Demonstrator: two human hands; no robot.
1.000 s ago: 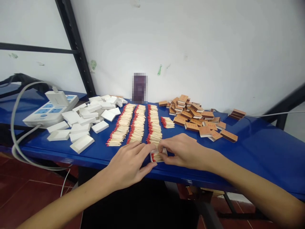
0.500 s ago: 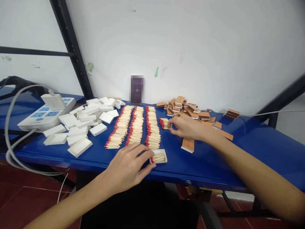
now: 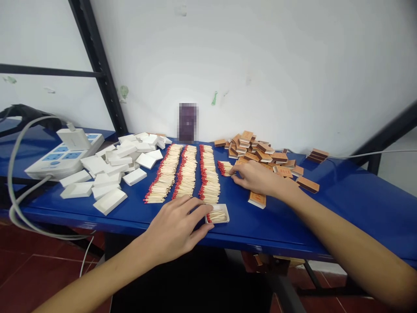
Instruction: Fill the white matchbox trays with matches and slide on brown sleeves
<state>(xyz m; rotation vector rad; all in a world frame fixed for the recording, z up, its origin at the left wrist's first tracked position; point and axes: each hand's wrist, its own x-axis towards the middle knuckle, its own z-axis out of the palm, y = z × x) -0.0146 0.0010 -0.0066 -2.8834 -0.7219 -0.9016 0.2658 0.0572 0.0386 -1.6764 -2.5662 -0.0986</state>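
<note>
Between its thumb and fingers, my left hand (image 3: 180, 226) grips a white matchbox tray (image 3: 226, 208) near the table's front edge. Some red-tipped matches lie inside that tray, partly covered by my fingertips. My right hand (image 3: 252, 177) is closed in a pinch at the plain ends of a small group of matches (image 3: 224, 168). Three long rows of matches, a left row (image 3: 165, 174), a middle row (image 3: 186, 174) and a right row (image 3: 209, 176), run away from me, red heads to the left. Below my right hand lies an orange matchbox sleeve (image 3: 257, 199).
White empty trays (image 3: 112, 167) are heaped on the left, beside a power strip (image 3: 58, 158) with a plugged charger and cables. Orange matchbox sleeves (image 3: 260, 150) form a pile at the back right. A blurred dark rectangle (image 3: 188, 123) leans against the wall.
Almost nothing differs. My right hand shifts very slightly at the small group of matches, while my left hand keeps its hold on the tray.
</note>
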